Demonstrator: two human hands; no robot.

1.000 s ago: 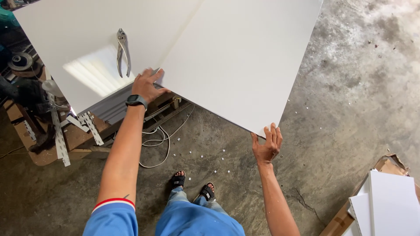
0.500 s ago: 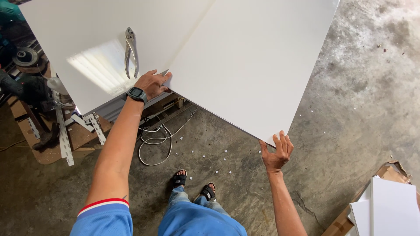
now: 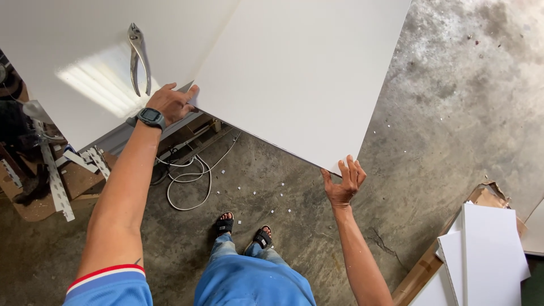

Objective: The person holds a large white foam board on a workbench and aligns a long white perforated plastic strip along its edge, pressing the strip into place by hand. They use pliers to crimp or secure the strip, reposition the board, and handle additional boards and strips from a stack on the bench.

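**We hold the big white panel by two corners over the floor**

Landmark is the big white panel (image 3: 306, 73). It fills the top middle of the view, tilted, its near edge off the concrete floor (image 3: 453, 113), so we carry its weight from below and from the side. Left of the panel lies a second white sheet (image 3: 73, 62) on a low work surface; the panel's left corner overlaps or meets it, we cannot tell which. Below and right of the panel, well apart, a stack of white boards (image 3: 487, 249) leans on cardboard. Below the panel's left corner a white cable (image 3: 190, 178) loops on the floor.

Our left hand (image 3: 170, 103), fingers half curled, presses on the panel's left corner to steady it. Our right hand (image 3: 343, 184), fingers spread wide, props the panel's lowest corner from underneath.

Pliers (image 3: 137, 56) lie on the sheet left of the panel, parked out of the way, untouched.
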